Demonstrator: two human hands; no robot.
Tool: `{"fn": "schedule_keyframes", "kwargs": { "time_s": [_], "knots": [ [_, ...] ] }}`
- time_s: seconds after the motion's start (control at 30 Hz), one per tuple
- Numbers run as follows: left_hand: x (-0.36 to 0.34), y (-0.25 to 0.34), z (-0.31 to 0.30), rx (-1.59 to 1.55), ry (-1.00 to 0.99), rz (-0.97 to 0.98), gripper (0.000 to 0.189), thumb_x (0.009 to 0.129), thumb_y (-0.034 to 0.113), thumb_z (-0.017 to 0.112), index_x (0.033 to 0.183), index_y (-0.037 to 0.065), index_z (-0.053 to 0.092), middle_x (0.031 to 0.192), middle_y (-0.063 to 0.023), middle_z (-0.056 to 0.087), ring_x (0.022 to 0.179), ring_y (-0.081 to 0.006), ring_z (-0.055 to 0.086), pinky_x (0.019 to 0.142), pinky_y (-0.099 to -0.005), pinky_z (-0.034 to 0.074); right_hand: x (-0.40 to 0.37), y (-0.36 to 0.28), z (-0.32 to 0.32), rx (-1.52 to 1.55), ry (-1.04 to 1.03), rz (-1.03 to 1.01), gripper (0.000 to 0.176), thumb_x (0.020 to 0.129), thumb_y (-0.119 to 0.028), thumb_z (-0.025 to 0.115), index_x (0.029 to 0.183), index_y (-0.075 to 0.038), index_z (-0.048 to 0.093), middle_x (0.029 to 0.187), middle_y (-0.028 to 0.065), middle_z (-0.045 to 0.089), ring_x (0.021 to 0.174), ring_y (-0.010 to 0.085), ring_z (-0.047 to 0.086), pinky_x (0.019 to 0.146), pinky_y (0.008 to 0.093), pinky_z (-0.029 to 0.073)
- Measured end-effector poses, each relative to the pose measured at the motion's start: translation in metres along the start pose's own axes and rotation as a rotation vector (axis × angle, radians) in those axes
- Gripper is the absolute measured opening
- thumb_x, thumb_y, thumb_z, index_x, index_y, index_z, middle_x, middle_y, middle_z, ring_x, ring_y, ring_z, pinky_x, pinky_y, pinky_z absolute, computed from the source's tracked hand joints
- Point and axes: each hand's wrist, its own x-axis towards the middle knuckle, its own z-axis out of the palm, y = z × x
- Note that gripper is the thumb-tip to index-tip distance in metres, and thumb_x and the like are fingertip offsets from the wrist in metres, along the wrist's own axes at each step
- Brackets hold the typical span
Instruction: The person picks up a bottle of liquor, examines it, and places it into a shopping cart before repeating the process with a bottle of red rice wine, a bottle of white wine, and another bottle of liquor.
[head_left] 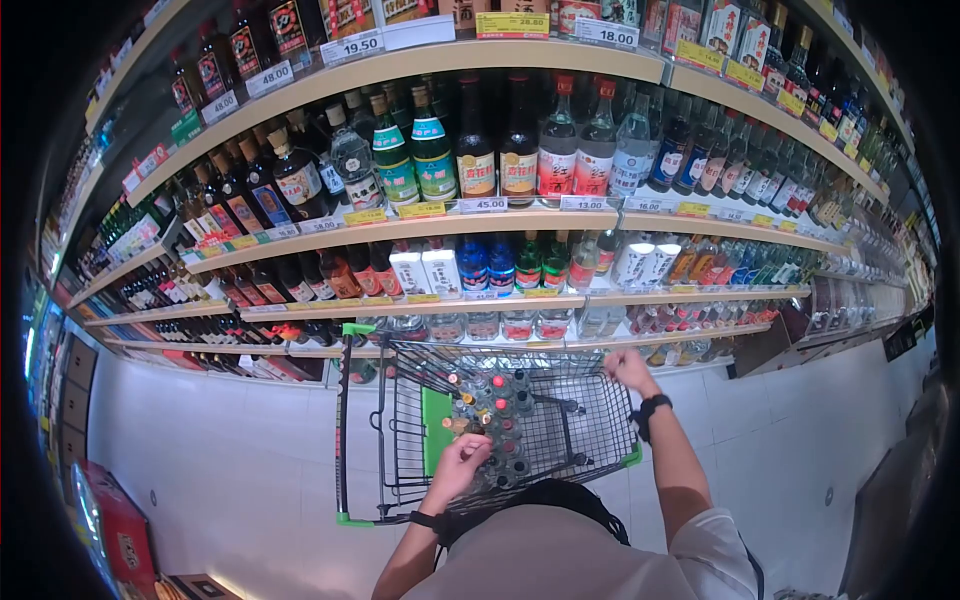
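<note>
A shopping cart (590, 440) with green corners stands in front of the shelves. Several bottles (508, 425) with red, white and dark caps are grouped at its left side, beside a green panel (436, 430). My left hand (462, 462) is closed at the near left of these bottles, around something by a dark bottle neck; what it holds is too small to make out. Over the cart's far right corner is my right hand (628, 370), its fingers curled near the rim. Whether anything is in it cannot be seen. Both wrists wear black bands.
Shelves (400, 232) full of bottles and price tags curve across the view beyond the cart. White-tiled floor (240, 430) shows on both sides. A red box-like display (125, 540) stands at the lower left, and a dark edge (880, 510) rises at the lower right.
</note>
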Motion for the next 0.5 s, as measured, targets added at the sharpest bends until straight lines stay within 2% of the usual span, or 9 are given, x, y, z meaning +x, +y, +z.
{"fn": "schedule_keyframes", "kwargs": {
  "time_s": [0.03,0.1,0.17,0.23,0.3,0.37,0.4,0.43,0.5],
  "knots": [
    [0.004,-0.005,0.007,-0.024,0.032,0.019,0.014,0.096,0.011,0.064,0.106,0.002,0.066,0.089,-0.0010,0.067,0.081,-0.0062,0.061,0.074,-0.0229,0.049,0.017,-0.047,-0.024,-0.095,0.087,0.006,0.021,0.093,-0.010,0.052,0.081,0.000,0.066,0.064,0.0045,0.063,0.058,0.0112,0.060,0.054,0.0281,0.048],
    [0.008,0.008,0.021,-0.099,0.076,0.006,0.014,0.096,0.011,0.064,0.106,0.002,0.066,0.090,-0.0017,0.068,0.081,-0.0077,0.062,0.074,-0.0233,0.050,0.051,-0.123,-0.067,-0.066,0.216,-0.069,0.020,0.091,-0.017,0.062,0.082,0.001,0.065,0.067,0.0053,0.065,0.061,0.0118,0.060,0.058,0.0284,0.049],
    [0.014,0.008,0.030,-0.121,0.089,0.025,0.014,0.096,0.012,0.063,0.106,0.002,0.065,0.093,-0.0030,0.069,0.082,-0.0103,0.065,0.075,-0.0242,0.051,0.084,-0.184,-0.097,-0.290,0.510,-0.313,0.020,0.089,-0.022,0.066,0.089,-0.001,0.066,0.070,0.0072,0.065,0.065,0.0156,0.062,0.063,0.0310,0.050],
    [0.015,0.009,0.041,-0.101,0.102,0.016,0.015,0.097,0.013,0.063,0.107,0.002,0.065,0.093,-0.0032,0.069,0.082,-0.0102,0.065,0.075,-0.0244,0.051,0.115,-0.237,-0.121,-0.188,0.639,-0.390,0.027,0.086,-0.025,0.070,0.100,-0.003,0.066,0.074,0.0087,0.065,0.070,0.0219,0.064,0.068,0.0345,0.051],
    [0.017,0.017,0.057,-0.096,0.120,-0.001,0.015,0.097,0.013,0.063,0.107,0.002,0.065,0.093,-0.0033,0.069,0.082,-0.0096,0.065,0.075,-0.0239,0.051,0.135,-0.291,-0.139,-0.232,0.698,-0.411,0.040,0.084,-0.027,0.072,0.113,-0.002,0.061,0.089,0.0127,0.067,0.080,0.0270,0.065,0.074,0.0368,0.052],
    [0.019,0.020,0.070,-0.091,0.081,0.009,0.015,0.097,0.012,0.062,0.108,0.001,0.065,0.095,-0.0041,0.068,0.084,-0.0107,0.065,0.080,-0.0258,0.053,0.154,-0.328,-0.148,-0.294,0.795,-0.548,0.053,0.083,-0.030,0.073,0.122,0.000,0.055,0.111,0.0187,0.063,0.100,0.0312,0.064,0.085,0.0395,0.051],
    [0.018,0.021,0.074,-0.084,0.060,0.011,0.015,0.097,0.011,0.062,0.108,0.001,0.065,0.096,-0.0045,0.068,0.085,-0.0113,0.065,0.082,-0.0267,0.054,0.167,-0.338,-0.152,-0.323,0.781,-0.562,0.064,0.082,-0.031,0.074,0.130,0.003,0.049,0.124,0.0230,0.057,0.114,0.0353,0.058,0.095,0.0420,0.047],
    [0.019,0.019,0.077,-0.004,0.068,0.012,0.016,0.097,0.012,0.062,0.108,0.000,0.064,0.098,-0.0044,0.068,0.087,-0.0115,0.065,0.084,-0.0275,0.054,0.177,-0.346,-0.155,-0.347,0.766,-0.533,0.069,0.082,-0.035,0.073,0.134,0.002,0.047,0.130,0.0247,0.054,0.119,0.0387,0.056,0.100,0.0453,0.044],
    [0.017,0.020,0.082,-0.022,0.067,0.008,0.016,0.097,0.012,0.062,0.109,0.000,0.064,0.098,-0.0041,0.068,0.087,-0.0114,0.065,0.084,-0.0275,0.054,0.198,-0.359,-0.157,-0.363,0.736,-0.434,0.070,0.083,-0.036,0.072,0.136,0.002,0.046,0.134,0.0256,0.053,0.122,0.0403,0.054,0.102,0.0470,0.043]
  ]
}}
